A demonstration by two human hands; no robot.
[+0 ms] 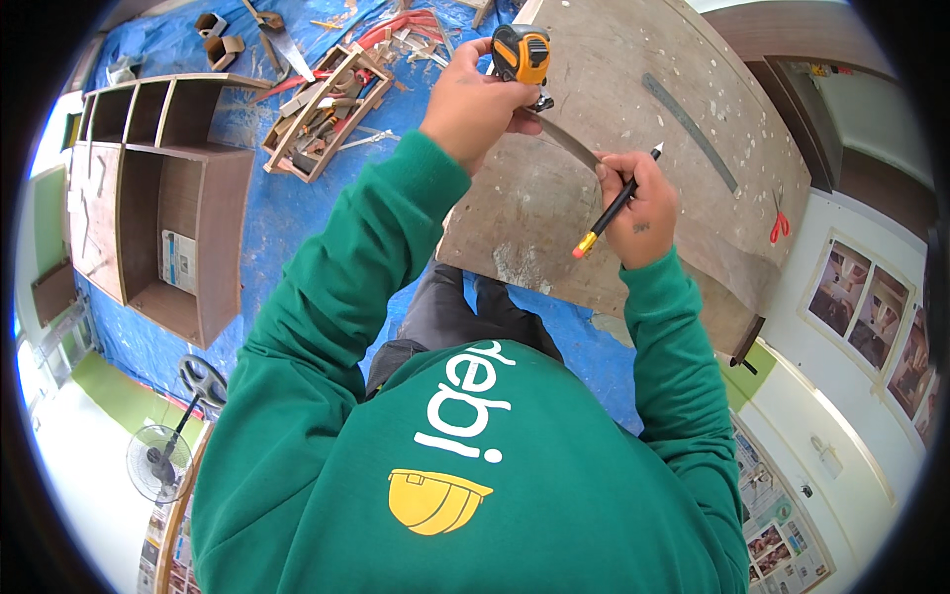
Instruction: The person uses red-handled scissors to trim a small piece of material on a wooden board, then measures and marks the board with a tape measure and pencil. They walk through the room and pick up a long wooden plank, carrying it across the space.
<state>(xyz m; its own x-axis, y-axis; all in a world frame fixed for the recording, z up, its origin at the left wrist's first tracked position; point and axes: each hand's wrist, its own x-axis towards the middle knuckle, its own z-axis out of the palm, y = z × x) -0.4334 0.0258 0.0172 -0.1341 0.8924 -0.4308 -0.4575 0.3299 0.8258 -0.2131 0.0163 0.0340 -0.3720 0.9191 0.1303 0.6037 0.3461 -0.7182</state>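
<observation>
Both hands are busy here: the left hand (473, 104) has its fingers wrapped around a chunky orange-and-black tape measure (522, 56) over the left edge of the worktable (683, 223), and the right hand (641, 206) pinches the blade (568, 141) between thumb and fingers, above the surface, toward the near edge. Can't tell if the blade touches the top. The pencil (620, 205) is tucked slantwise through the right hand, probably so it's handy while the fingertips stay free for the thin strip. It's glossy black with a yellow band and pinkish eraser. Blade looks like bendy metal, bowing a bit. The top's brownish, scuffed and paint-spotted; a flat grey ruler (690, 131) lies toward the right edge, red-handled scissors (780, 220) even closer to it, maybe parked clear of the hands.
</observation>
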